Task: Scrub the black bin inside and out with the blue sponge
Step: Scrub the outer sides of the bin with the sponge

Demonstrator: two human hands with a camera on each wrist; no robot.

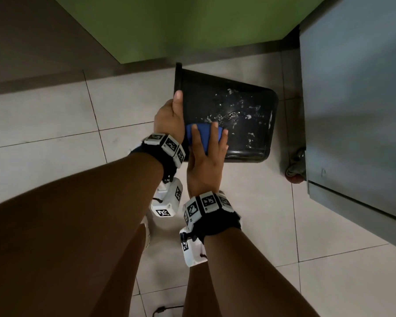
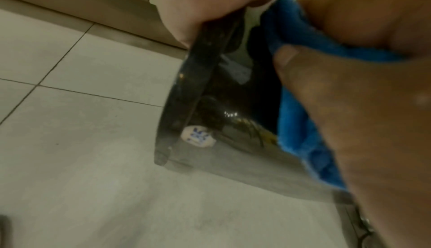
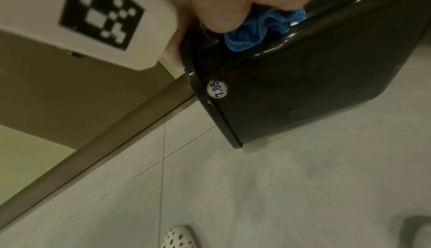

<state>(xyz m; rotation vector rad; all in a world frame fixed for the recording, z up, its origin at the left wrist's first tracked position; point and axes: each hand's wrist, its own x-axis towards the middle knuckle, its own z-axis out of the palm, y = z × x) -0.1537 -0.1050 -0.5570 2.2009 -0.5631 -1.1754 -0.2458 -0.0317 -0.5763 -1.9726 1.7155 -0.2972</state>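
Black glossy plastic bin is lying tipped on its side in my grip, its rim toward the green wall and its base toward the grey cabinet; whether it is touching the pale tiled floor I cannot tell from any view. My left hand is gripping the bin's rim, thumb lying flat along the outer wall and the other fingers curled over the edge out of sight. My right hand is pressing the blue fuzzy sponge against the bin's upward-facing side near the rim, fingers slightly spread and fairly straight over the top of it, thumb tucked at the sponge's left edge. White flecks (suds or scraps, I cannot say which) are dotting the bin's wall beyond my fingertips. In the right wrist view a small round white sticker with blue digits is sitting on the bin's side just beside the rim, and my white perforated shoe is showing on the floor's near edge. A castor wheel is standing at the cabinet's lower corner, near the bin's base.
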